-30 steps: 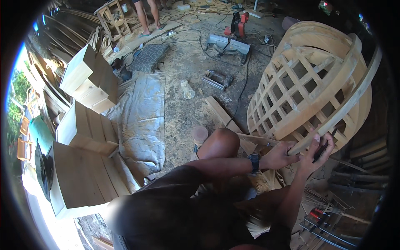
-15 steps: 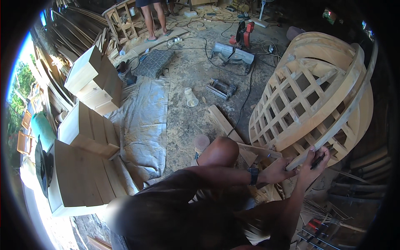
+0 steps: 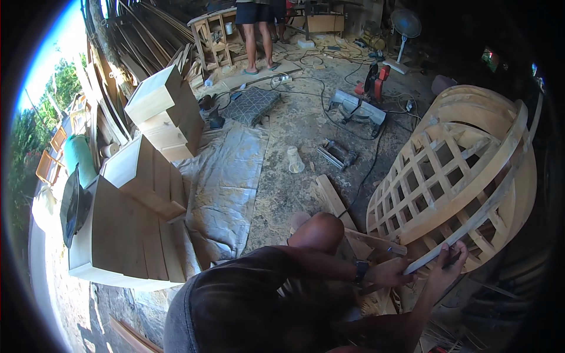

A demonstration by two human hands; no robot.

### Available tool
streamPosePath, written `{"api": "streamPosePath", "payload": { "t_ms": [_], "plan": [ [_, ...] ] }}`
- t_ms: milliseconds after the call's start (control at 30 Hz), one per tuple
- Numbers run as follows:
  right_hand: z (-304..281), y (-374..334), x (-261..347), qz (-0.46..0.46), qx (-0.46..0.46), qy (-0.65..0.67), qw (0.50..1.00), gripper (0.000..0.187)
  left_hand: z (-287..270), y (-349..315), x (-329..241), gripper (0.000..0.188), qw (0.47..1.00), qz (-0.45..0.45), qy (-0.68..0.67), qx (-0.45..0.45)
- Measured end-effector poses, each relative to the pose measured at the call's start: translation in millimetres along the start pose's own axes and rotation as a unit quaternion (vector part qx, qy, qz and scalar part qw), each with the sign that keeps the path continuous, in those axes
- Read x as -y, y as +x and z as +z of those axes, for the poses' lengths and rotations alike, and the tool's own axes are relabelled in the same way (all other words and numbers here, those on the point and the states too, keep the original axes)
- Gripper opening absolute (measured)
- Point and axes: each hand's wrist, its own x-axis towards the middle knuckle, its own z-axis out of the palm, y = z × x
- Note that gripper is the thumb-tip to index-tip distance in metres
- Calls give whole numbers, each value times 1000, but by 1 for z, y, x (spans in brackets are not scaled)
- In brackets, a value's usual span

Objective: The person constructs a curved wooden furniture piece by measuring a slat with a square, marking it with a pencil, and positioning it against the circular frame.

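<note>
A long, thin wooden strip (image 3: 458, 234) runs bent along the side of a curved wooden lattice frame (image 3: 421, 215) at the right. My left hand (image 3: 388, 273), with a dark watch at its wrist, is closed around the strip's near end. Just to the right, my right hand (image 3: 450, 263) has its fingers bent beside the strip, at the frame's lower edge. A dark, slim, pen-like tool sits in those fingers, partly hidden and in shadow. Near my left hand, a pale wooden board (image 3: 374, 240) lies below the frame.
A mitre saw (image 3: 359, 109), a nail gun (image 3: 337, 154) and a clear plastic container (image 3: 295, 160) stand on the dusty floor ahead. Cords trail across it. Stepped wooden cabinets (image 3: 132, 226) line the left, beside a silvery sheet (image 3: 226, 182). Another person (image 3: 257, 44) stands at the back.
The view has shifted, so the scene sits lower and further right, showing more of the back. Both hands stay at the strip; the right hand has turned slightly, and the pen-like tool shows less.
</note>
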Motion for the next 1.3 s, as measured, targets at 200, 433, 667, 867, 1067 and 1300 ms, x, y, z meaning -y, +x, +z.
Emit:
{"api": "streamPosePath", "payload": {
  "t_ms": [200, 433, 667, 867, 1067, 1300],
  "plan": [
    [-8, -1, 4, 21, 7, 15, 1000, 27, -6, 0, -17, 30, 998, 6, 43, 39],
    [-7, -2, 10, 28, -13, 22, 999, 23, -9, 2, -30, 31, 996, -19, 29, 83],
    [1, -3, 16, 21, -24, 40, 999, 22, -15, 5, -25, 35, 980, -63, 151, 111],
    [-3, -1, 3, -2, -29, 19, 999, 23, -8, 8, 0, 31, 987, -31, 127, 97],
    [-2, -3, 4, -1, -30, 22, 999, 24, -5, 9, 19, 32, 979, -46, 153, 126],
    [-1, -4, 11, 36, -36, 38, 998, 26, -3, 10, 30, 34, 978, -34, 144, 149]
  ]
}}
